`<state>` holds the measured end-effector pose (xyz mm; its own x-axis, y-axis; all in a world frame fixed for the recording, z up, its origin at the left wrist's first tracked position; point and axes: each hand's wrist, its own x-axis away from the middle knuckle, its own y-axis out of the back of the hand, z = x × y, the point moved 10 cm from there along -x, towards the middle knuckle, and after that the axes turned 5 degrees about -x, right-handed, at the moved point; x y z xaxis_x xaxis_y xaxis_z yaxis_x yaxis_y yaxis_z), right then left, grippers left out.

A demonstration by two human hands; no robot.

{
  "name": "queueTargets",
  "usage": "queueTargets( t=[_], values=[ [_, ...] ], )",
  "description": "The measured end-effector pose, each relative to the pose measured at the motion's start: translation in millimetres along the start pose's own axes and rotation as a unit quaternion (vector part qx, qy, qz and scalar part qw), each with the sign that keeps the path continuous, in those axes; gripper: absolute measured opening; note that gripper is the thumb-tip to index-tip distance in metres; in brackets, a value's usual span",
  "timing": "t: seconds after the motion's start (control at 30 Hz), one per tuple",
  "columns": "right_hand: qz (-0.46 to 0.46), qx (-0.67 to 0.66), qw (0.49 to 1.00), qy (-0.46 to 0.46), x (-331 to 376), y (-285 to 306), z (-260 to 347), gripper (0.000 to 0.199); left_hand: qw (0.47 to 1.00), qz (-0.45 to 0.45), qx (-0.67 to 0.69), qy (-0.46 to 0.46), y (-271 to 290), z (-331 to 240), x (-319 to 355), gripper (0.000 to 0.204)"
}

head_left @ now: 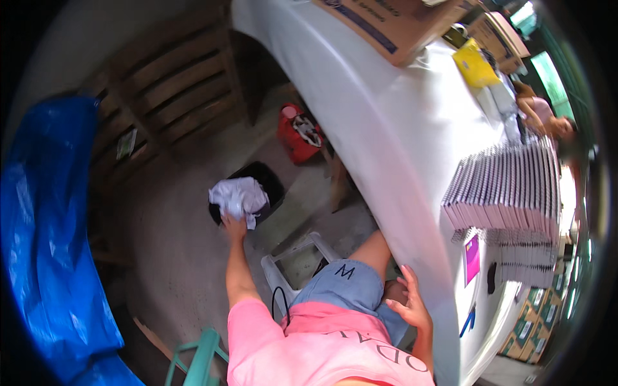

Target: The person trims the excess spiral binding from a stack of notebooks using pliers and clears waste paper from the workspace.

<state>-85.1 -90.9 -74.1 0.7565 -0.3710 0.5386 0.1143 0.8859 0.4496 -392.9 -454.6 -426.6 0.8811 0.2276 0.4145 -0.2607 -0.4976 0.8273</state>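
Note:
My left hand (234,228) reaches down and forward to a crumpled whitish bundle (238,196), thin like plastic or paper. Its fingers are closed on the near edge and partly hidden by it. The bundle sits at the mouth of a black bin (270,183) on the floor and covers part of its opening. Beside the edge of the white-covered table (399,167), my right hand (412,303) is raised with its fingers apart and nothing in it.
Stacks of spiral-bound books (508,186) stand on the table, near a purple booklet (472,260) and blue-handled tool (470,320). A cardboard box (399,32) lies farther off. Below are a red bag (300,135), pale stool (277,267) and blue tarp (48,244). Another person (541,116) is at right.

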Motion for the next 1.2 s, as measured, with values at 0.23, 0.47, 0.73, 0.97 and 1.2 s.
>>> queueTargets(
  t=[0.23,0.47,0.73,0.97,1.2],
  values=[
    [-0.055,0.127,0.985,0.099,22,35,25,0.065,0.987,0.029,-0.150,0.058,1,58,-36,0.027],
    [-0.238,0.011,0.960,0.144,63,105,4,0.036,0.993,-0.064,-0.097,-0.007,17,40,-83,0.055],
    [-0.510,0.077,0.857,-0.022,140,244,-75,0.041,0.989,-0.063,-0.131,0.009,28,5,-3,0.055],
    [-0.434,0.169,0.882,-0.076,75,273,-116,0.054,0.864,-0.322,0.092,-0.375,125,-172,145,0.037],
    [-0.433,0.062,0.889,0.136,114,268,-42,0.040,0.514,0.023,0.295,-0.805,181,-373,514,0.033]
  ],
)
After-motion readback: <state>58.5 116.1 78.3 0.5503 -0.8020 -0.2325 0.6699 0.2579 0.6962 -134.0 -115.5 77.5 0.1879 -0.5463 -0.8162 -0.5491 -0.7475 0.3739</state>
